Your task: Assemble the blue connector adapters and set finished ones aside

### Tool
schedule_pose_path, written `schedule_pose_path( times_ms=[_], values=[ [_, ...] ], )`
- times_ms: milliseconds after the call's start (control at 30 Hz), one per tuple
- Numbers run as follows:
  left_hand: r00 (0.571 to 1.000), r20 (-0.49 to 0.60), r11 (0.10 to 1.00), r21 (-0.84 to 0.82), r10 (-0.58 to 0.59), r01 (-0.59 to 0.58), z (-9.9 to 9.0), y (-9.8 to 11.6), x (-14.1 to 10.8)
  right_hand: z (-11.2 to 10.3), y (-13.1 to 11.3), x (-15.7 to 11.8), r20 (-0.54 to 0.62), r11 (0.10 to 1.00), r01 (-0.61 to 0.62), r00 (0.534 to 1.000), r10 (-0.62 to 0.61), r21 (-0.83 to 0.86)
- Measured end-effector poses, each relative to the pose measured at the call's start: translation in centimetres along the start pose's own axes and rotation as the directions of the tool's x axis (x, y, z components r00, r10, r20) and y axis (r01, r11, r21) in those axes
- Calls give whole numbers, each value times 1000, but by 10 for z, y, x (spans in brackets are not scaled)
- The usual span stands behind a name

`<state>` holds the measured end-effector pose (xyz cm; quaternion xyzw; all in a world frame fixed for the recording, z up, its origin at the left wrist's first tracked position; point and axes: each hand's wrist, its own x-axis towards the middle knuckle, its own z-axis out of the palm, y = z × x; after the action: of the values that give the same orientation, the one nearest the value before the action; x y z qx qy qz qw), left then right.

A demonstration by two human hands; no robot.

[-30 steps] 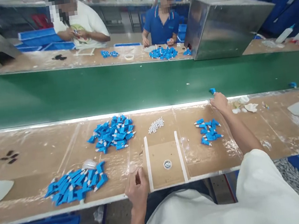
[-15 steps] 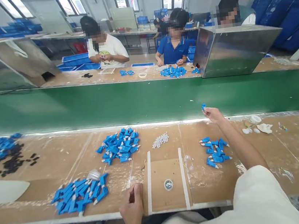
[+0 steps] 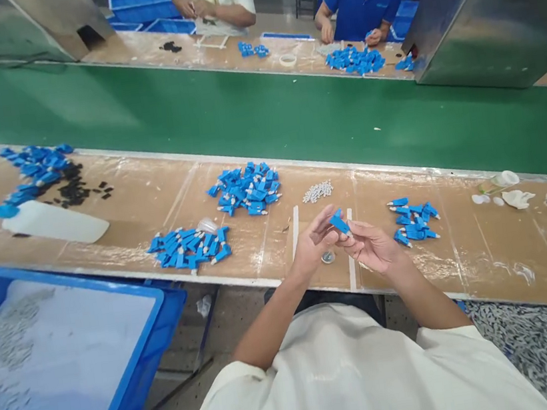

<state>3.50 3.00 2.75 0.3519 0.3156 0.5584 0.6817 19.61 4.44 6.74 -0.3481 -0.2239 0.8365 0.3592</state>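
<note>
A small blue plastic part (image 3: 340, 223) with a pale tip is held up over the table, between my two hands. My right hand (image 3: 373, 245) pinches its lower end with thumb and fingers. On the other side my left hand (image 3: 311, 243) closes on it, its fingers partly behind the part. Below them, a small round clear dish (image 3: 328, 257) sits between two white tape strips. Blue parts with pale tips lie in a pile (image 3: 415, 220) right of my hands, and in two more piles (image 3: 247, 189) (image 3: 191, 248) to the left. Small whitish beads (image 3: 317, 192) lie just beyond my hands.
A white squeeze bottle (image 3: 56, 220) lies at the left near black pieces (image 3: 72, 188). A green belt (image 3: 242, 118) runs behind my table. Two people work across it. A clear cup (image 3: 505, 180) lies at the right. Blue trays of small pieces (image 3: 137, 357) (image 3: 529, 346) flank me.
My right hand has come back from the belt edge with a blue part. My left hand has risen from the table's front edge to meet it. The view has tilted down.
</note>
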Motion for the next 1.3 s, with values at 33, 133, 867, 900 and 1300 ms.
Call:
schedule_pose_path(
  times_ms=[33, 133, 867, 900, 1300],
  values=[
    [1000, 3, 1000, -29, -9, 9, -3, -1, -1, 4, 6, 1, 1, 1000, -16, 1000, 16, 7],
    [1000, -23, 999, -50, -18, 17, -13, -2, -9, 5, 19, 4, -5, 996, -62, 998, 61, -61],
    [905, -307, 919, -352, -293, 178, -67, -23, -35, -49, 70, 20, -110, 450, 168, 841, -529, -877],
    [902, -309, 918, -351, -302, 187, -68, -23, -35, -46, 69, 17, -84, 427, 190, 834, -545, -884],
    [860, -241, 847, -419, -450, 325, -48, -23, -33, -28, 48, -5, -5, 396, 385, 711, -704, -834]
  ],
)
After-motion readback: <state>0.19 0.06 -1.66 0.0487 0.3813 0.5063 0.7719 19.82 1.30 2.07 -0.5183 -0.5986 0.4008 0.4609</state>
